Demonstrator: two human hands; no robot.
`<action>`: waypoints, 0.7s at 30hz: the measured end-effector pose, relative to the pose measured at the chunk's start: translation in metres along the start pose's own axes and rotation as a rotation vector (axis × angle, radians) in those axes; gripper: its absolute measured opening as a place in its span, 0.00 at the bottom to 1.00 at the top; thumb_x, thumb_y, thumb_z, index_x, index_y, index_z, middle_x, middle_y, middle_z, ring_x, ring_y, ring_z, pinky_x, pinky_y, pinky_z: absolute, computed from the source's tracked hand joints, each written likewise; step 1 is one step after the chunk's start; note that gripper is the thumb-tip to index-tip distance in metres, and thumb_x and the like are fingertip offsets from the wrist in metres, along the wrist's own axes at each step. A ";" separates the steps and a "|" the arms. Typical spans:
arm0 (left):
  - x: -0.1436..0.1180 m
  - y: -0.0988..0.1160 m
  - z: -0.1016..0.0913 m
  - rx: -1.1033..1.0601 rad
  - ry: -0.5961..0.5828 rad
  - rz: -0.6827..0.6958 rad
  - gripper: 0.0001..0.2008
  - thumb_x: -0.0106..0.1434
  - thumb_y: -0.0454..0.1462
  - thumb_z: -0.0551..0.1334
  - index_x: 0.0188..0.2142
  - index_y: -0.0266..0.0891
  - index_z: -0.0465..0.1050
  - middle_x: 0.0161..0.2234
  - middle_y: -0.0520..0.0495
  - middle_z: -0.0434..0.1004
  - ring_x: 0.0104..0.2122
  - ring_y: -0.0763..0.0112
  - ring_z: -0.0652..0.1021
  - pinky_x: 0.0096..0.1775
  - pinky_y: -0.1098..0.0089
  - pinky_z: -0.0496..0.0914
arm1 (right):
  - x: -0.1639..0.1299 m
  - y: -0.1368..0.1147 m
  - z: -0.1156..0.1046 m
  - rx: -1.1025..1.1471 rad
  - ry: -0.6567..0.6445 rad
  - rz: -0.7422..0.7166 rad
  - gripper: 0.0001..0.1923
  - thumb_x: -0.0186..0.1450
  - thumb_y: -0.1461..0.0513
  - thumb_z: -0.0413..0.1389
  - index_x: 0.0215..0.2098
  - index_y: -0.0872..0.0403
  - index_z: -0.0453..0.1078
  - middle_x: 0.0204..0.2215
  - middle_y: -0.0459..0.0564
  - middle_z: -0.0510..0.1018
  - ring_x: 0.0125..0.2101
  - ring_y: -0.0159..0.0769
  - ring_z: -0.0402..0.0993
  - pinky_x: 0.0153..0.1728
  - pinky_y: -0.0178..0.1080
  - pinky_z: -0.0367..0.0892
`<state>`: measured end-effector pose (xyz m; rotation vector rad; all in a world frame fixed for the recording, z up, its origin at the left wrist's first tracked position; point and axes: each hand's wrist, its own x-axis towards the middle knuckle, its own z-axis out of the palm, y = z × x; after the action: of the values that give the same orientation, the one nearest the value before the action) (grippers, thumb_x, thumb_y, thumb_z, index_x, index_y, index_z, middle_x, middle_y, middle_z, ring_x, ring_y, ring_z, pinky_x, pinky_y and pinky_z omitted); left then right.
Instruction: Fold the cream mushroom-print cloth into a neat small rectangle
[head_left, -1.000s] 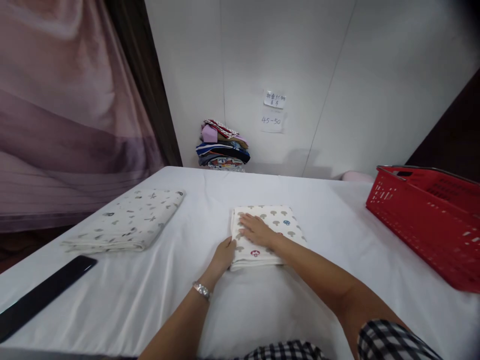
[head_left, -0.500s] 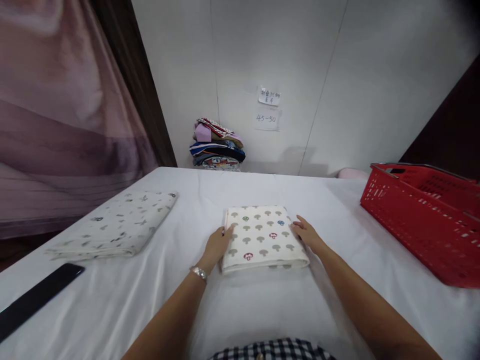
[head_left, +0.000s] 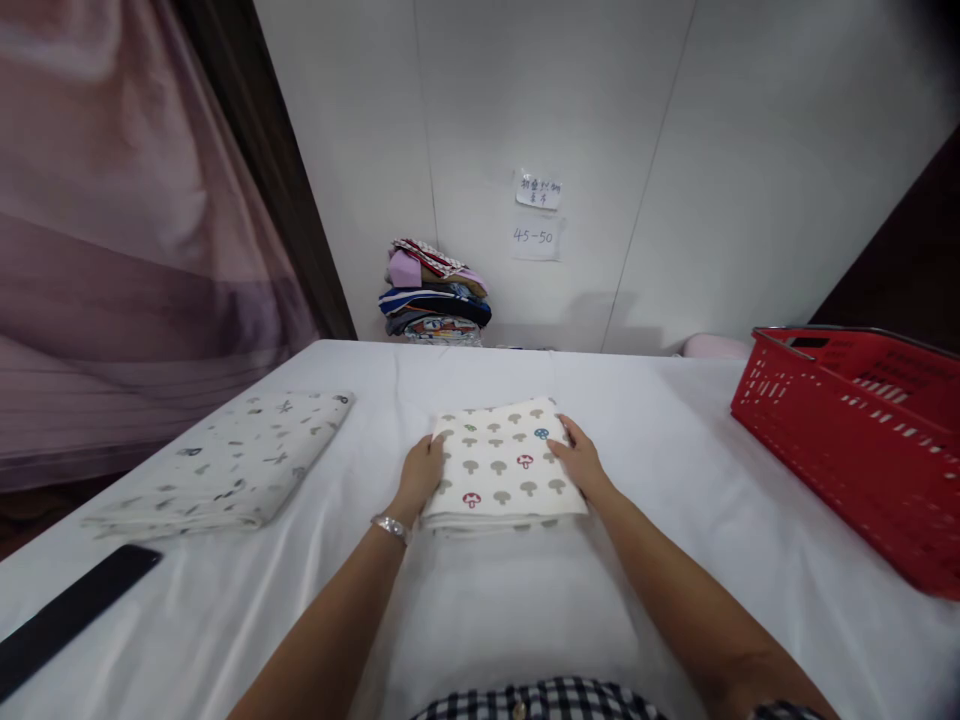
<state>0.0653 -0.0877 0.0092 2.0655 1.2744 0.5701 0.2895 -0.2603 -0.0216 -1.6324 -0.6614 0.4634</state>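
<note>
**Folded mushroom-print cloth held at both side edges**

The mushroom-print cloth (head_left: 499,468) lies folded flat on the white table (head_left: 660,480), directly before the person; the left hand (head_left: 418,474) presses against the cloth's left edge, fingers loosely curled; the right hand (head_left: 579,462) rests on its right edge, fingers spread; neither hand visibly clamps the fabric. Left of the cloth lies a second folded cloth (head_left: 225,462); a red basket (head_left: 855,440) stands well to its right; a stack of fabrics (head_left: 435,292) sits beyond it against the wall. Judged step: squaring the finished fold; lifting it would call for fingers slipped beneath both edges.
</note>
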 end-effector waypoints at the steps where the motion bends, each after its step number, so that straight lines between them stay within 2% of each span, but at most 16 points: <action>1: 0.005 -0.001 -0.002 0.023 0.004 0.001 0.19 0.65 0.42 0.46 0.41 0.36 0.72 0.40 0.42 0.78 0.40 0.63 0.75 0.45 0.65 0.67 | 0.003 -0.001 0.005 -0.031 -0.008 -0.007 0.34 0.55 0.58 0.57 0.59 0.52 0.60 0.56 0.51 0.68 0.53 0.42 0.66 0.54 0.43 0.62; 6: 0.008 -0.014 0.003 0.154 -0.048 -0.022 0.18 0.66 0.40 0.45 0.36 0.34 0.72 0.39 0.36 0.77 0.40 0.60 0.75 0.45 0.64 0.66 | 0.012 0.002 0.013 -0.413 -0.076 0.053 0.33 0.58 0.57 0.53 0.61 0.55 0.58 0.56 0.56 0.66 0.54 0.45 0.64 0.56 0.46 0.58; 8: 0.006 -0.017 0.005 0.191 -0.068 -0.018 0.19 0.67 0.40 0.44 0.37 0.35 0.71 0.41 0.37 0.77 0.41 0.62 0.75 0.45 0.66 0.66 | 0.013 0.003 0.010 -0.544 -0.109 0.004 0.32 0.60 0.56 0.51 0.62 0.55 0.57 0.57 0.56 0.65 0.55 0.45 0.63 0.56 0.46 0.57; 11: 0.004 -0.017 0.003 0.247 -0.092 -0.019 0.20 0.67 0.41 0.43 0.37 0.36 0.71 0.41 0.37 0.77 0.42 0.61 0.75 0.44 0.66 0.66 | 0.013 -0.001 0.006 -0.721 -0.134 -0.099 0.30 0.62 0.55 0.50 0.61 0.55 0.57 0.61 0.57 0.58 0.60 0.46 0.54 0.58 0.47 0.54; 14: 0.003 -0.009 -0.005 0.312 -0.101 -0.036 0.20 0.66 0.44 0.44 0.37 0.36 0.71 0.39 0.35 0.76 0.42 0.56 0.75 0.43 0.62 0.66 | 0.014 -0.013 0.010 -0.834 -0.175 -0.228 0.29 0.64 0.56 0.48 0.61 0.57 0.56 0.64 0.58 0.51 0.64 0.47 0.44 0.60 0.48 0.48; 17: 0.007 0.003 -0.011 0.365 -0.053 -0.010 0.19 0.66 0.45 0.45 0.43 0.37 0.69 0.42 0.35 0.74 0.43 0.55 0.75 0.43 0.60 0.65 | 0.017 -0.028 0.023 -0.883 -0.248 -0.346 0.29 0.65 0.56 0.48 0.62 0.59 0.55 0.65 0.58 0.50 0.64 0.46 0.41 0.61 0.48 0.45; 21: 0.022 0.019 -0.010 0.363 0.015 0.028 0.21 0.66 0.46 0.44 0.48 0.37 0.65 0.47 0.36 0.71 0.45 0.57 0.74 0.42 0.62 0.66 | 0.025 -0.041 0.047 -0.926 -0.362 -0.392 0.29 0.66 0.56 0.47 0.62 0.59 0.54 0.65 0.59 0.49 0.65 0.47 0.39 0.61 0.51 0.42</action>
<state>0.0796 -0.0714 0.0305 2.3789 1.4450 0.3875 0.2712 -0.2050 0.0129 -2.2093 -1.6008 0.1507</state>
